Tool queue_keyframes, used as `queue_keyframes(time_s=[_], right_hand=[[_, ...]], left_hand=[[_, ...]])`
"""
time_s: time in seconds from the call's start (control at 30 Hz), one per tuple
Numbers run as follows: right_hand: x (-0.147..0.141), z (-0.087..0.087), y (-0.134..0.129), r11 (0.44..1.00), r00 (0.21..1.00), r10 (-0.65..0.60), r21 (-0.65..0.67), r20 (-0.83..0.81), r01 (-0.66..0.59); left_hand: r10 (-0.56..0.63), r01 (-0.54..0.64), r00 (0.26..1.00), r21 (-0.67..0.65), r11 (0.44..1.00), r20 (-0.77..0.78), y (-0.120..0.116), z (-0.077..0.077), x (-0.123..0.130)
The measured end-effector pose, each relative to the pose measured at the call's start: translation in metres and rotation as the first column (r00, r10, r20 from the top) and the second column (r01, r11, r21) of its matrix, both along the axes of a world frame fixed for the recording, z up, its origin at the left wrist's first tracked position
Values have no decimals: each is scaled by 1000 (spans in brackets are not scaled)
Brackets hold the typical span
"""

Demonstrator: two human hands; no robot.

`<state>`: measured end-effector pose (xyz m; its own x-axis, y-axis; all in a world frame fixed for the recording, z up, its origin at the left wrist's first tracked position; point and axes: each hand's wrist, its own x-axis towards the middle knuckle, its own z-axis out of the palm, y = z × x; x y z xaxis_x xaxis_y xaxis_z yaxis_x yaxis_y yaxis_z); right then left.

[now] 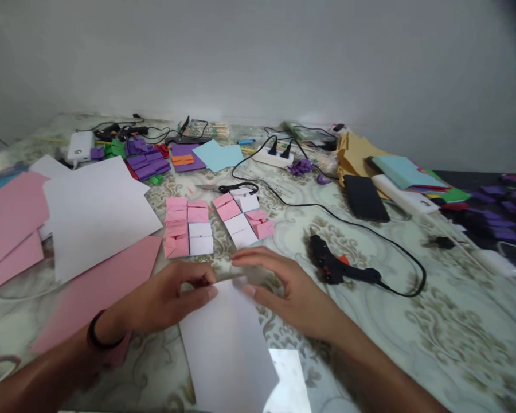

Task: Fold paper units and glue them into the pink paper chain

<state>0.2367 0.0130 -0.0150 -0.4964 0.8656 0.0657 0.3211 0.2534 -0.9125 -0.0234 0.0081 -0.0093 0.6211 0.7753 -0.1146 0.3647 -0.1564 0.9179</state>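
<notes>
A white sheet of paper (227, 350) lies at the near middle of the table, its far edge between my two hands. My left hand (172, 292) pinches the far left corner, thumb on top and fingers curled. At the far right corner, my right hand (284, 287) has its thumb near the paper and its fingers spread apart above the table. Just beyond my hands sit two squares of folded pink and white paper, one on the left (188, 227) and one tilted on the right (243, 217). Scissors (236, 188) with black handles lie behind them.
A black hot glue gun (341, 261) lies to the right, its cord looping back to a white power strip (273, 156). White sheets (98, 215) and pink sheets (12, 223) overlap on the left. A black phone (365, 198) and coloured papers (408, 172) are at right.
</notes>
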Motion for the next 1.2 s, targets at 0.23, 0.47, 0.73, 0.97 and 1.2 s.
queue_keyframes(time_s=[0.23,0.47,0.73,0.97,1.2], right_hand=[[-15,5,-21,991,971,-127,9,-203,131],[-22,12,-32,988,975,-156,-32,-161,153],[-21,16,-33,989,978,-143,27,-150,149],[-21,14,-32,993,981,-114,13,-159,118],[-21,14,-33,997,988,-63,32,-142,68]], left_hand=[[138,-145,988,102,984,67,-18,-4,12],[104,-122,989,195,973,102,-24,-2,19],[164,-177,984,394,902,67,-31,-5,18],[113,-123,992,562,818,53,-32,-5,17],[99,-119,993,425,897,69,-35,4,22]])
